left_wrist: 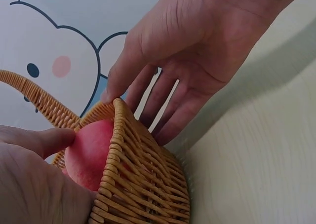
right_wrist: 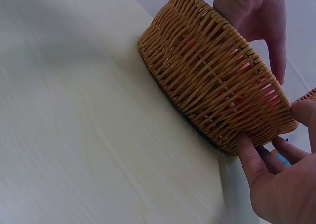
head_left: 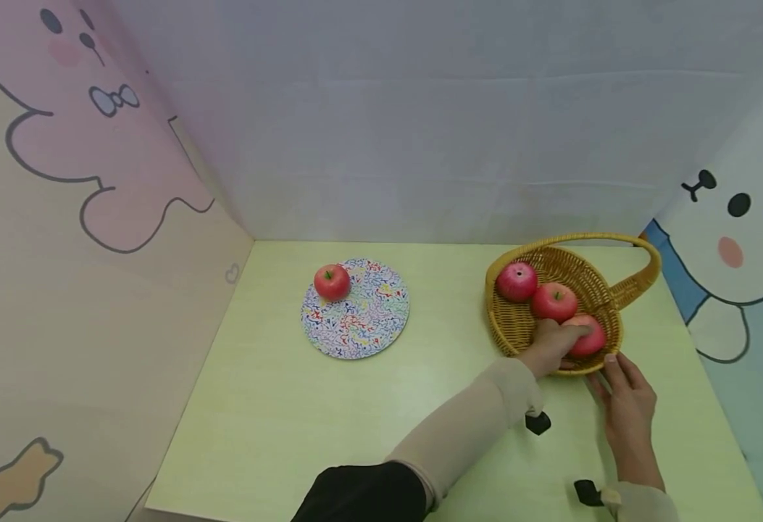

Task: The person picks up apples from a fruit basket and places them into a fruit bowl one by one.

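Note:
A yellow-brown wicker basket (head_left: 511, 335) with a tall handle stands at the right of the table and holds three red apples. My left hand (head_left: 551, 346) reaches over its near rim and grips the nearest apple (head_left: 591, 338), thumb on top; the fingers beneath are partly hidden. Beside that fruit lie a middle apple (head_left: 556, 299) and a far-left apple (head_left: 518, 281). At the near right rim, my right hand (head_left: 629, 402) pinches the basket wall, with the thumb on the rim and the fingers spread against the woven outside (right_wrist: 212, 81).
Left of centre, a round multicoloured speckled plate (head_left: 361, 326) carries one red apple (head_left: 332, 283) near its upper left edge. The pale table (head_left: 264, 428) meets a white curtain at the back. Cartoon-printed panels flank it on both sides.

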`<action>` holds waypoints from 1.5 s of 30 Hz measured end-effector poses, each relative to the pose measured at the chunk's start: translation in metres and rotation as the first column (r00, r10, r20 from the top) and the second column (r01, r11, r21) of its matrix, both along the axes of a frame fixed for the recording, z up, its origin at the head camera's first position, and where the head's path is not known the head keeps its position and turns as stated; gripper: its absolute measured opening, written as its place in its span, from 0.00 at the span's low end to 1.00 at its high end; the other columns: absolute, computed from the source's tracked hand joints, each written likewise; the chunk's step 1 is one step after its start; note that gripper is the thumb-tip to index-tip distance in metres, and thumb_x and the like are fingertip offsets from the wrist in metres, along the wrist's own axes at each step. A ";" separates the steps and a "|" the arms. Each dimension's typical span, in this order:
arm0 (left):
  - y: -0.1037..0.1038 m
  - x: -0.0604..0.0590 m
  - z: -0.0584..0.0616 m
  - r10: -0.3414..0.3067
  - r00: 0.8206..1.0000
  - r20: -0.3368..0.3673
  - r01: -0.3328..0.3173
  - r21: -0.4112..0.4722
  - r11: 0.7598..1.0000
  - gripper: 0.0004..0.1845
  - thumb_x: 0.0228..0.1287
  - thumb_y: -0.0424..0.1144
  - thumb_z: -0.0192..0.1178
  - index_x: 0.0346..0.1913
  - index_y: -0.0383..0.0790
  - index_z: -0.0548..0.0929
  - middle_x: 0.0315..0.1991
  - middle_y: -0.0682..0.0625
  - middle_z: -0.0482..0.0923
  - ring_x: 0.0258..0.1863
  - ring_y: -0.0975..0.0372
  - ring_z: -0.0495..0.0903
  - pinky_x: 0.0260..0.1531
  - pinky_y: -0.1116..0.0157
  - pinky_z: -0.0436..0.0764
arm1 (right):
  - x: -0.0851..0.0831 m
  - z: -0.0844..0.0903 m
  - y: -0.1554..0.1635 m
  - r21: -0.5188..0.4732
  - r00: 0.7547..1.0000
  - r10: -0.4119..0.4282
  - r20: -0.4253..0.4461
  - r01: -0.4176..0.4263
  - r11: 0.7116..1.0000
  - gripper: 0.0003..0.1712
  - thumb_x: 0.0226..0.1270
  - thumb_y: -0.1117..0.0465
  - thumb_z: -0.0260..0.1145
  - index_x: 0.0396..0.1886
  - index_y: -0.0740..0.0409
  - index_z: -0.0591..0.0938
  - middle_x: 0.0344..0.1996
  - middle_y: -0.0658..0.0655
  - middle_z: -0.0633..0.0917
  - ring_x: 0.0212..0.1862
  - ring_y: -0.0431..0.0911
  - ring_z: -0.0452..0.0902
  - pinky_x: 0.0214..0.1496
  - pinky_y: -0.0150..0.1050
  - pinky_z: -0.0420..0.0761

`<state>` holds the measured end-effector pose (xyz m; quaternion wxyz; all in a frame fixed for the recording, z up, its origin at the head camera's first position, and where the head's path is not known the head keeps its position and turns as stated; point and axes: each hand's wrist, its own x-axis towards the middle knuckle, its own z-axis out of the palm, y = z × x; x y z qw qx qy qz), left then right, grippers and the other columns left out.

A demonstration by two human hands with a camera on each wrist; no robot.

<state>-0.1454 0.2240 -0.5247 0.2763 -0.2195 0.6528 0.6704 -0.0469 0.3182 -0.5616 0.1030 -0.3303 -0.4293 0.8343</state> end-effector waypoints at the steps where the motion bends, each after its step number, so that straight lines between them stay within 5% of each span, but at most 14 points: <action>1: -0.001 0.000 0.000 0.008 1.000 -0.003 -0.008 0.011 1.000 0.23 0.58 0.38 0.76 0.53 0.40 0.77 0.45 0.50 0.80 0.41 0.56 0.83 0.45 0.46 0.89 | 0.000 0.000 0.000 -0.003 1.000 0.000 -0.004 0.000 1.000 0.27 0.75 0.61 0.67 0.72 0.51 0.78 0.50 0.41 0.86 0.49 0.33 0.87 0.43 0.31 0.89; 15: -0.029 0.003 0.011 -0.180 0.982 -0.064 0.184 0.056 0.981 0.22 0.58 0.38 0.75 0.53 0.39 0.79 0.43 0.53 0.79 0.39 0.61 0.84 0.48 0.50 0.90 | -0.001 -0.002 0.001 0.012 1.000 0.016 0.024 -0.017 1.000 0.38 0.73 0.58 0.69 0.80 0.52 0.68 0.55 0.40 0.83 0.50 0.32 0.86 0.43 0.30 0.89; 24: -0.032 -0.001 0.011 -0.210 0.975 -0.071 0.210 -0.008 0.978 0.27 0.53 0.38 0.77 0.55 0.40 0.78 0.46 0.53 0.77 0.39 0.63 0.78 0.48 0.60 0.88 | -0.002 -0.002 0.001 0.013 1.000 -0.007 0.012 0.007 1.000 0.32 0.73 0.59 0.69 0.75 0.51 0.74 0.51 0.41 0.85 0.48 0.32 0.87 0.42 0.30 0.89; 35: -0.050 -0.001 0.013 -0.226 0.958 -0.174 0.253 0.156 0.955 0.16 0.55 0.35 0.75 0.46 0.46 0.84 0.39 0.61 0.81 0.35 0.67 0.79 0.46 0.63 0.86 | -0.002 -0.004 0.002 0.002 1.000 -0.014 -0.012 0.014 1.000 0.26 0.73 0.59 0.69 0.70 0.50 0.80 0.49 0.41 0.87 0.48 0.33 0.87 0.42 0.31 0.89; 41: -0.061 0.003 0.020 -0.232 0.948 -0.219 0.248 0.048 0.968 0.20 0.56 0.38 0.77 0.51 0.43 0.84 0.41 0.60 0.82 0.39 0.68 0.77 0.48 0.68 0.83 | -0.003 -0.005 0.001 0.003 0.999 -0.029 0.030 0.029 1.000 0.34 0.72 0.58 0.70 0.76 0.51 0.74 0.51 0.41 0.86 0.49 0.33 0.87 0.43 0.30 0.89; 45: -0.071 0.004 0.024 -0.247 0.923 -0.294 0.262 0.010 0.965 0.28 0.57 0.39 0.78 0.60 0.45 0.81 0.48 0.60 0.83 0.43 0.70 0.79 0.53 0.69 0.83 | -0.003 -0.005 0.001 -0.001 0.998 -0.031 0.048 0.031 1.000 0.36 0.72 0.57 0.70 0.78 0.51 0.72 0.51 0.41 0.86 0.49 0.32 0.87 0.42 0.30 0.89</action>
